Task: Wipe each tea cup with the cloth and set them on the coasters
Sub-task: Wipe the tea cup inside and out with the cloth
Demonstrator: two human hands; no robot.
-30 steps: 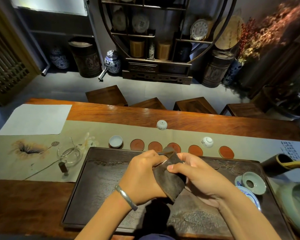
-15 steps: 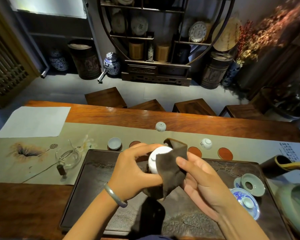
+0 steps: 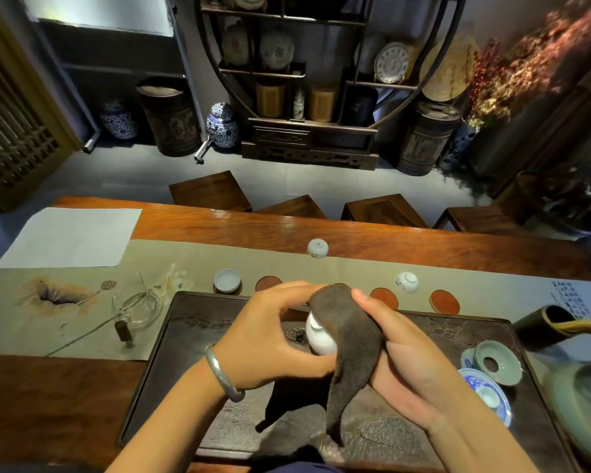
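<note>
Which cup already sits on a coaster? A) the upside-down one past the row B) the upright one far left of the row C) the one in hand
B: the upright cup rests on the leftmost coaster; the other visible coasters are bare.

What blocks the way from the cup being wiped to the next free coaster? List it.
Nothing visible. The white tea cup is held in the left hand above the dark tray; the bare round reddish coaster lies just beyond the tray's far edge, with open runner around it.

Glossy white porcelain tea cup; matt, napped brown cloth; dark carved tea tray, rough-textured; polished reddish wooden table; matt fabric runner; smooth metal bangle.
</note>
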